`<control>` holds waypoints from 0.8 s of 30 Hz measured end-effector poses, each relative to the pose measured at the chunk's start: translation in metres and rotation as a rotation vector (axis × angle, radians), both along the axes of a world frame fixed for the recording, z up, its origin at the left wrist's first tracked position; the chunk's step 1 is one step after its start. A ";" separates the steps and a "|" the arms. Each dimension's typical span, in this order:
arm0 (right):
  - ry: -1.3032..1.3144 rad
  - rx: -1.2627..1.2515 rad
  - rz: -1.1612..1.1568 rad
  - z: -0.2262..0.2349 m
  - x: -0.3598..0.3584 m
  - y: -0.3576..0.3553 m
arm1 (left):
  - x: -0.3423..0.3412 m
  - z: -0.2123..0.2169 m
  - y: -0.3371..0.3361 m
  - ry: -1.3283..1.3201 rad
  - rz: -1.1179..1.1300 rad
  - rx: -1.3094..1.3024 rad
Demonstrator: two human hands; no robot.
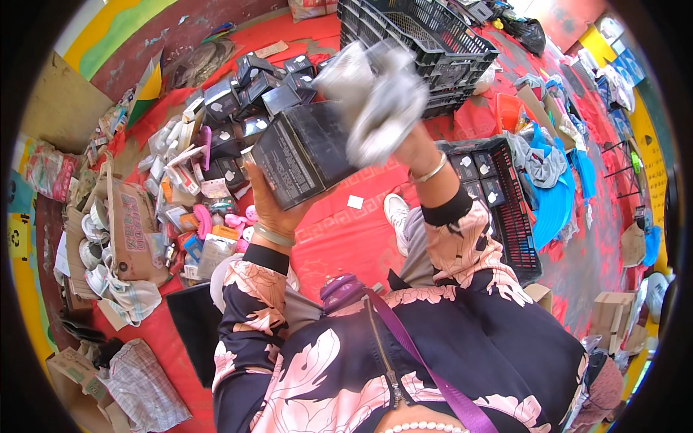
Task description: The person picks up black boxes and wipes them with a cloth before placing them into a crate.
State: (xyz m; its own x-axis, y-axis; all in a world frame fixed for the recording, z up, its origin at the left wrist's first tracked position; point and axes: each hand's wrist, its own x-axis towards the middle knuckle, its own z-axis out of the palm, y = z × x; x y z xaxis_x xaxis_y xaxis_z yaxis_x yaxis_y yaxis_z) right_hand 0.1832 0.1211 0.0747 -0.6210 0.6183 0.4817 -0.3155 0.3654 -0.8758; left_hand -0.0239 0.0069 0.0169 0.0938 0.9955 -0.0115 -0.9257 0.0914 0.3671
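My left hand (271, 198) grips a black cardboard box (292, 162) with fine pale print on its side, tilted in front of me. A whitish-grey cloth (386, 105), smeared by motion, is in my right hand (417, 150) at the box's right end. The cloth hides most of the fingers and overlaps that end of the box. Beyond the box lies a heap of similar small black boxes (222, 99). Just right of my right forearm stands a black plastic crate (516, 209) with more black boxes inside.
Stacked black crates (451, 61) stand at the far side. On the left are mixed small goods (198, 224) and an open carton (133, 231) beside white bowls (94, 252). A small white square (355, 202) lies on the red floor covering (325, 252). Blue bags and clothes (556, 187) lie right.
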 end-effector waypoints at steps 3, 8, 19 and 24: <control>-0.492 0.950 -0.157 0.010 -0.036 -0.027 | -0.001 -0.005 0.002 -0.108 0.023 -0.010; -0.284 0.652 -0.263 -0.033 -0.042 -0.013 | -0.012 -0.003 0.000 -0.014 -0.060 -0.069; -0.005 -0.413 -0.470 -0.035 -0.053 -0.002 | -0.019 -0.012 -0.011 0.237 0.048 0.135; 0.144 -0.795 -0.529 -0.039 -0.022 0.038 | -0.020 0.010 -0.014 0.556 0.203 0.289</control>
